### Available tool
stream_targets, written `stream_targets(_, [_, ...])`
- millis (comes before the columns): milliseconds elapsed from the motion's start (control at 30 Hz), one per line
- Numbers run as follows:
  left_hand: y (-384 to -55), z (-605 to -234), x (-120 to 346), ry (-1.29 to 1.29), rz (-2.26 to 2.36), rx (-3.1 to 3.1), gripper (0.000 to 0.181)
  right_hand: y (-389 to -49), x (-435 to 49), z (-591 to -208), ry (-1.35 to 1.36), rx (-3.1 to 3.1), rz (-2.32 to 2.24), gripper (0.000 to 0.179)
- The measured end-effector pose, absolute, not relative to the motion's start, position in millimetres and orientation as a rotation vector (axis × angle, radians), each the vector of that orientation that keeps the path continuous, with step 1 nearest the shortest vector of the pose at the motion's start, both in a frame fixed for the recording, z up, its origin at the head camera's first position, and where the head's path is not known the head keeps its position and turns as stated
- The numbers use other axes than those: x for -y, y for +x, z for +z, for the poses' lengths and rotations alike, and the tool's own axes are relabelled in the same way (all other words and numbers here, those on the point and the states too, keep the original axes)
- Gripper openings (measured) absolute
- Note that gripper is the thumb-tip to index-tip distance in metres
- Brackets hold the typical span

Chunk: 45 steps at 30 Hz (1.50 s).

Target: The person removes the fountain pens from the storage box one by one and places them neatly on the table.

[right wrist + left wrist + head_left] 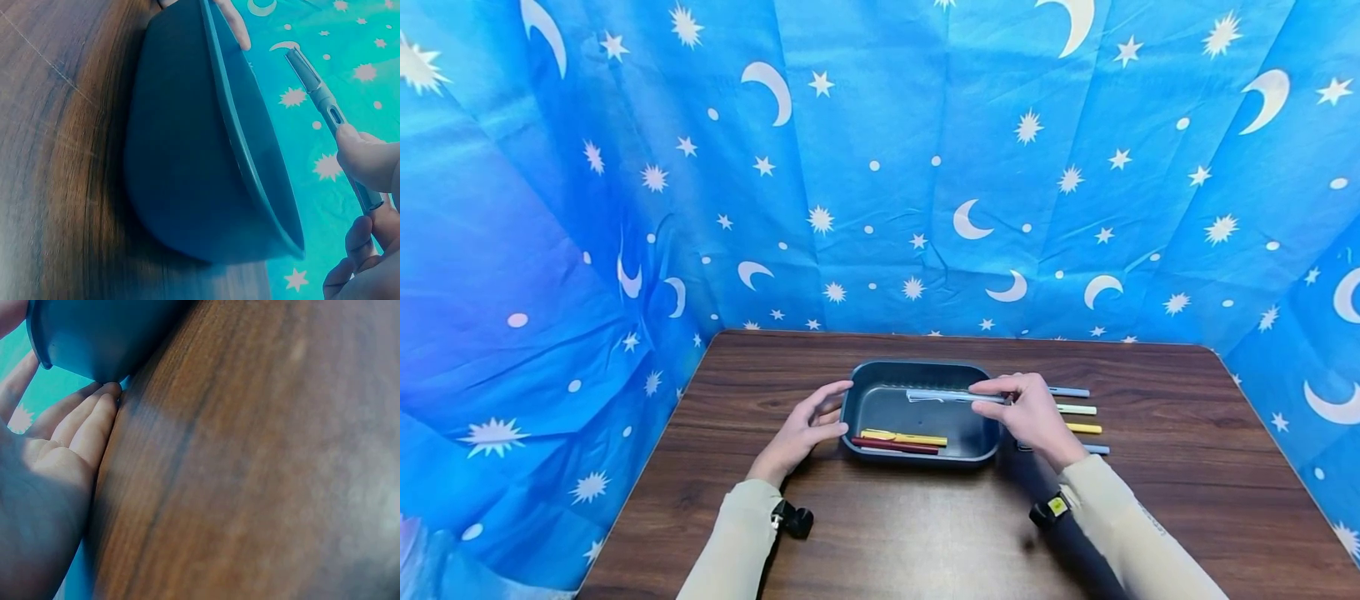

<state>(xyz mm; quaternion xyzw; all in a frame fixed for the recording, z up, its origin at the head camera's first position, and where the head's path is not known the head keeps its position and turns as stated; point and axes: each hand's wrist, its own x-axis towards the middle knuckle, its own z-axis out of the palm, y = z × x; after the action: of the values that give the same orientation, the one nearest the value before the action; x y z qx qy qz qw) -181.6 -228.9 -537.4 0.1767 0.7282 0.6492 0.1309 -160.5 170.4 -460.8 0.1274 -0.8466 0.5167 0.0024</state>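
Note:
Between thumb and fingers, my right hand (1028,417) pinches a pale blue pen (940,396) with a clip, held above the dark plastic box (917,367). In the right wrist view the pen (312,81) points up and away, apart from the box wall (175,125). My left hand (801,433) rests on the left end of the box, fingers fairly straight, with fingertips touching its rim and outer wall. Inside the box, along its near side, lie a yellow pen (910,438) and a dark red pen (895,447).
Several pens lie in a row right of the box, partly behind my right hand: a bluish one (1071,392), a pale green one (1078,410), a yellow one (1084,428) and another bluish one (1097,450). A star-patterned blue cloth (880,250) hangs behind the wooden table (910,533).

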Motion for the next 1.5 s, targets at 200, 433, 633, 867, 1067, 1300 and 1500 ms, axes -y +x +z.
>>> stream_targets(200, [-182.5,-538.1,229.5,0.51,1.885,-2.113,0.063,-156.9,-187.6,-462.6,0.385,2.652,1.624,0.025])
stream_targets(433, [-183.3,-539.0,229.7,0.519,1.886,-2.115,0.063,-153.0,-206.3,-463.7,0.355,2.632,1.614,0.023])
stream_targets(633, [-182.4,-538.9,230.0,0.506,1.881,-2.126,0.063,-144.9,-220.4,-466.6,0.289,2.654,1.586,0.022])
stream_targets(867, [-181.0,-540.4,230.3,0.495,1.879,-2.125,0.062,-136.7,-240.6,-472.3,0.233,2.649,1.641,0.022])
stream_targets(1067, [-181.9,-541.9,230.6,0.514,1.878,-2.122,0.063,-128.4,-257.5,-477.2,0.185,2.643,1.596,0.023])
stream_targets(1300, [-182.3,-539.7,230.0,0.525,1.884,-2.108,0.066,-118.5,-274.2,-484.2,0.185,2.646,1.486,0.022])
stream_targets(1500, [-180.9,-537.0,229.3,0.528,1.877,-2.12,0.066,-112.3,-288.2,-491.7,0.133,2.692,1.431,0.021])
